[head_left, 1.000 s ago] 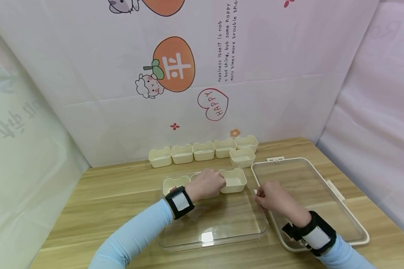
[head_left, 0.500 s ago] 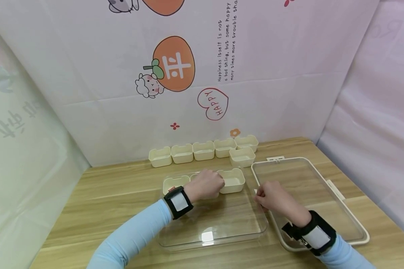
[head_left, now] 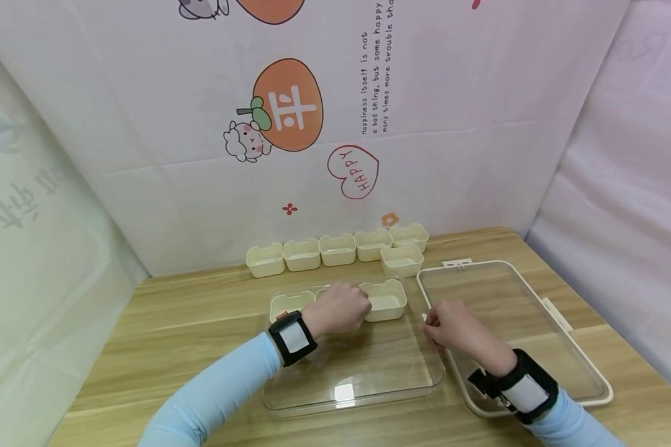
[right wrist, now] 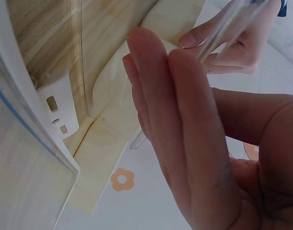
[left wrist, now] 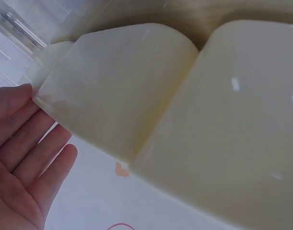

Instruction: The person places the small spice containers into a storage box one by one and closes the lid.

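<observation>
A clear plastic box (head_left: pixel 388 398) lies in mid-table, with a short row of cream storage bins along its far side. My left hand (head_left: pixel 338 307) pinches the rim of the right-hand cream bin (head_left: pixel 387 304). The left bin (head_left: pixel 291 304) shows behind the wrist; the middle bin (left wrist: pixel 108 91), mostly hidden from the head view, shows in the left wrist view, touching its neighbour. At the box's right wall, my right hand (head_left: pixel 455 329) holds the edge, its fingers (right wrist: pixel 194 129) and thumb on either side of the clear plastic.
Right of the box lies a clear lid (head_left: pixel 503 316) with a cream frame and clips, close beside my right hand. Several cream bins (head_left: pixel 338 251) line the table's back edge; one more (head_left: pixel 402 261) stands in front of the row's right end. A printed cloth (head_left: pixel 453 112) hangs behind.
My left hand and the right-hand bin have shifted slightly left, toward the middle bin. The right hand stays at the box's edge.
</observation>
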A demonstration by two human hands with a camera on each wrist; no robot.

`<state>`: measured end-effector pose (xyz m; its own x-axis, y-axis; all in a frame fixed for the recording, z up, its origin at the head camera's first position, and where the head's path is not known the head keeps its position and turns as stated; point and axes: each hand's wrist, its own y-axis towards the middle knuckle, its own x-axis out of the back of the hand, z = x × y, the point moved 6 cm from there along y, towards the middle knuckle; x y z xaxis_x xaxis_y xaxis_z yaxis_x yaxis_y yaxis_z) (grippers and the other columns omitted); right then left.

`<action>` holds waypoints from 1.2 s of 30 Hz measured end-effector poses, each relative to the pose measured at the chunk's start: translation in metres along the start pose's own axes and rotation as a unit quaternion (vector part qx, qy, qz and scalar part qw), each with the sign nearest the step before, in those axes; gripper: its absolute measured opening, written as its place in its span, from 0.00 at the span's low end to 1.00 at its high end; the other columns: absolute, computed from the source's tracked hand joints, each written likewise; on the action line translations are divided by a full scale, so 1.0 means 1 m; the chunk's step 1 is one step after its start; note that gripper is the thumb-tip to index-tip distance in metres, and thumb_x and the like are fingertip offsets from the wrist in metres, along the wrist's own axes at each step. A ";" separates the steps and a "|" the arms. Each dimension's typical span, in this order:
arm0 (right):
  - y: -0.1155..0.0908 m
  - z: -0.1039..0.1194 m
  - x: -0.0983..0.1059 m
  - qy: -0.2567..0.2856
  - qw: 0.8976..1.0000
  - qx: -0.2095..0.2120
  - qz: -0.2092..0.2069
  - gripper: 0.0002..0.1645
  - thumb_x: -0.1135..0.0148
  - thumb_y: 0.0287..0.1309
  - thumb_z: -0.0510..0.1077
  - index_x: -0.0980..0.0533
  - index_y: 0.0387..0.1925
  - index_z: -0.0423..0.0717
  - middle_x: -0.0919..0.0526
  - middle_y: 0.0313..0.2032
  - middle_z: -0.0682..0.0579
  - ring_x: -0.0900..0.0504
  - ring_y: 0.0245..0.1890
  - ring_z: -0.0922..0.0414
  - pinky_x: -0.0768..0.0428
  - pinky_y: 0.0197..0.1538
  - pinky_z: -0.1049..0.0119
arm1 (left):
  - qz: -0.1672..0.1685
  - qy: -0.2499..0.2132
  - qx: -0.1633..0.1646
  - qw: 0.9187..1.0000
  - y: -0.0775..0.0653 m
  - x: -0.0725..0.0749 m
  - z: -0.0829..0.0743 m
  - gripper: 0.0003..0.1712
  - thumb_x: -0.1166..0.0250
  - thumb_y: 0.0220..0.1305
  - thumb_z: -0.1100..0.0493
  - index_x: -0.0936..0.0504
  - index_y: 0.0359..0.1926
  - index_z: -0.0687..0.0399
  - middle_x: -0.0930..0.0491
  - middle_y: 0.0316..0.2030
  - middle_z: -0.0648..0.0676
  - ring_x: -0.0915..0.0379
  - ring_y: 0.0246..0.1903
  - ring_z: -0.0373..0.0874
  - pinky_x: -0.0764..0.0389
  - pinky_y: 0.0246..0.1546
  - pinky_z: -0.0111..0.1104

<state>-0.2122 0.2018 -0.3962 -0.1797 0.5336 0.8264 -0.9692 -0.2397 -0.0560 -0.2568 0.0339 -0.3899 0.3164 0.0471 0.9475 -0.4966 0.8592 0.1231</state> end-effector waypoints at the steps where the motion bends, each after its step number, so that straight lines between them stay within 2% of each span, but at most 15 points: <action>1: 0.000 0.000 0.000 0.001 1.000 0.000 0.000 0.12 0.38 0.56 0.38 0.21 0.18 0.42 0.22 0.12 0.54 0.24 0.14 0.60 0.27 0.20 0.69 | 0.003 -0.002 0.001 1.000 0.000 0.000 0.000 0.14 0.43 0.51 0.64 0.31 0.14 0.46 0.30 0.17 0.43 0.42 0.16 0.36 0.40 0.10 0.28; 6: 0.001 0.000 0.000 0.000 1.000 -0.001 0.000 0.12 0.38 0.56 0.38 0.21 0.19 0.41 0.22 0.13 0.54 0.23 0.14 0.60 0.26 0.21 0.69 | 0.020 -0.008 0.007 1.000 0.000 0.003 0.001 0.13 0.43 0.55 0.62 0.28 0.16 0.46 0.28 0.19 0.43 0.39 0.16 0.36 0.39 0.11 0.28; 10: 0.001 0.001 0.000 0.001 1.000 -0.002 -0.001 0.11 0.38 0.56 0.38 0.20 0.19 0.41 0.22 0.13 0.54 0.24 0.14 0.60 0.26 0.21 0.69 | 0.029 -0.031 0.013 0.999 0.000 0.005 0.003 0.15 0.43 0.62 0.57 0.25 0.18 0.47 0.27 0.20 0.43 0.37 0.18 0.35 0.34 0.14 0.28; 14: 0.000 0.001 0.001 0.001 1.000 0.003 -0.003 0.11 0.38 0.56 0.38 0.20 0.19 0.41 0.22 0.13 0.54 0.24 0.14 0.61 0.26 0.21 0.70 | 0.026 -0.058 0.019 0.998 0.004 0.011 0.005 0.16 0.42 0.65 0.50 0.22 0.21 0.46 0.26 0.20 0.42 0.35 0.19 0.33 0.30 0.18 0.28; 18: -0.001 0.002 0.000 0.002 1.000 0.004 -0.004 0.11 0.37 0.55 0.38 0.20 0.18 0.41 0.22 0.13 0.54 0.23 0.14 0.60 0.26 0.21 0.70 | 0.008 -0.067 0.025 0.997 0.010 0.020 0.009 0.14 0.41 0.64 0.50 0.21 0.23 0.46 0.27 0.21 0.43 0.34 0.20 0.33 0.31 0.19 0.27; 22: -0.001 0.002 0.000 0.002 1.000 0.003 -0.004 0.11 0.37 0.55 0.38 0.20 0.18 0.41 0.22 0.13 0.54 0.23 0.14 0.60 0.26 0.21 0.70 | -0.012 -0.056 0.031 0.998 0.018 0.023 0.012 0.10 0.40 0.64 0.52 0.20 0.26 0.47 0.25 0.23 0.44 0.31 0.22 0.35 0.30 0.20 0.27; 30: 0.000 0.001 0.001 -0.001 1.000 0.010 -0.005 0.12 0.38 0.55 0.38 0.21 0.17 0.42 0.22 0.12 0.54 0.23 0.13 0.61 0.27 0.21 0.70 | -0.048 -0.027 0.036 0.998 0.036 0.023 0.016 0.04 0.37 0.62 0.55 0.18 0.32 0.47 0.20 0.31 0.46 0.25 0.34 0.39 0.22 0.30 0.28; 36: -0.001 0.001 0.000 -0.001 1.000 0.007 -0.002 0.12 0.38 0.55 0.38 0.21 0.17 0.42 0.23 0.12 0.54 0.24 0.13 0.61 0.27 0.21 0.70 | -0.045 -0.009 0.038 0.998 0.051 0.026 0.019 0.06 0.39 0.63 0.58 0.15 0.35 0.48 0.20 0.31 0.48 0.26 0.32 0.38 0.23 0.28 0.27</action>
<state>-0.2116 0.2015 -0.3953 -0.1760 0.5335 0.8273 -0.9675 -0.2488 -0.0454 -0.2892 0.0689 -0.3532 0.3482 -0.0372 0.9367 -0.5268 0.8188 0.2283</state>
